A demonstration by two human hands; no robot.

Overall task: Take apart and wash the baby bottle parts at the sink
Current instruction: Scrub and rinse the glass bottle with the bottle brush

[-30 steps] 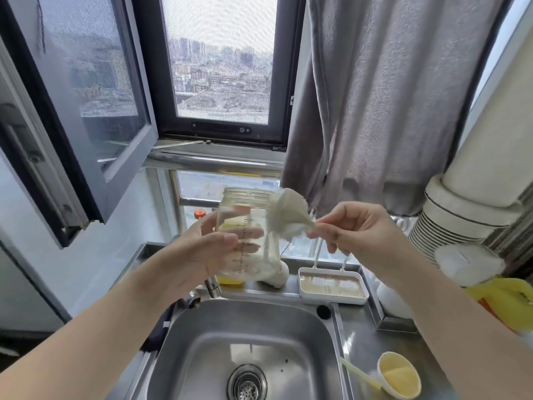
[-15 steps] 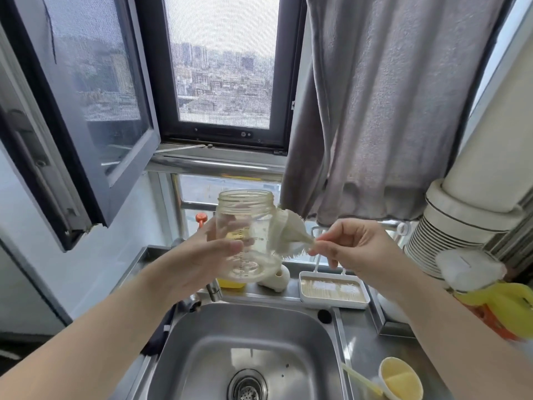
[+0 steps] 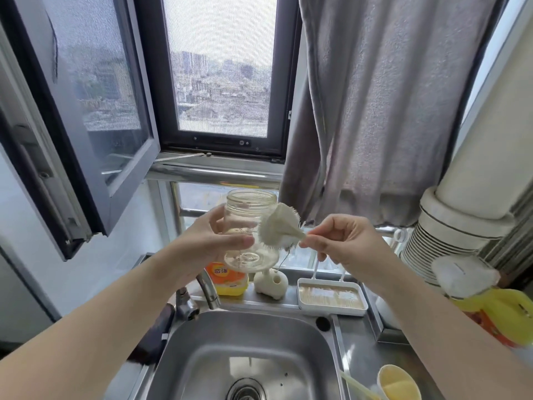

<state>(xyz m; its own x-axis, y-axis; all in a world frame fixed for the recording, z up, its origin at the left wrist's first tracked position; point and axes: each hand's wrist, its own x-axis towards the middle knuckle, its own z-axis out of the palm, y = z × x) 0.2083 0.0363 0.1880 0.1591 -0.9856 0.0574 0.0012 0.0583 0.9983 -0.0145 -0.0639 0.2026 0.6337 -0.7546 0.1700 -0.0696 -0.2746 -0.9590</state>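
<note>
The left hand [image 3: 207, 243] grips one clear bottle [image 3: 249, 226] above the sink [image 3: 251, 350]; the right hand [image 3: 343, 241] pinches one brush [image 3: 278, 226] touching it. Below them: one faucet [image 3: 206, 287], one yellow detergent bottle [image 3: 227, 280], one white tray [image 3: 331, 297].

Home kitchen, high-rise flat. Stainless steel sink [image 3: 251, 350] with drain, tap [image 3: 206, 287] at rear rim, set in steel desk [image 3: 363, 350]. Yellow dish-soap bottle [image 3: 229, 280] and white brush holder [image 3: 271, 284] on ledge behind sink; white tray [image 3: 331, 297] beside them. Dark-framed window [image 3: 219, 82] above, one pane swung open, city rooftops and towers far below. Grey towel [image 3: 389, 111] hanging at right. White ribbed vent duct [image 3: 450, 232] running up right wall. Yellow cup [image 3: 399, 385] on desk beside sink.
</note>
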